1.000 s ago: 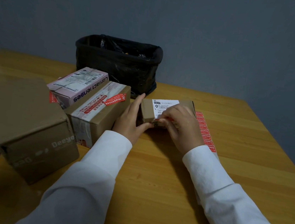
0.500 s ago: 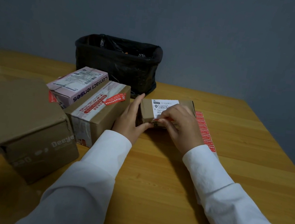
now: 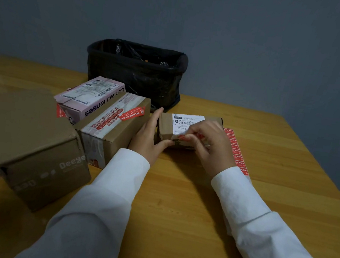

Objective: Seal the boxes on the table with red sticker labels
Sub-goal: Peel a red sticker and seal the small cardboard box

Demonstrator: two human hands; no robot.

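Centrally, the left hand (image 3: 147,137) grips the small cardboard box (image 3: 166,126) by its left end, thumb along the near bottom edge. Meanwhile the right hand (image 3: 210,143) pinches a red sticker label (image 3: 182,137) against the near top edge. Bare table (image 3: 177,204) lies nearer the person; the red label sheet (image 3: 237,152) lies just right.

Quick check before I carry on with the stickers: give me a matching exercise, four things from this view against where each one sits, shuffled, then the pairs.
Things:
1. black bin
2. small brown box
3. pink contact lenses box
4. sheet of red stickers

Places:
A. flat on the table, just beyond the right hand
B. between the two hands, steadied by the left hand
C. at the back, against the wall
D. left of the hands, behind a taped brown box

Pairs: 1-C, 2-B, 3-D, 4-A
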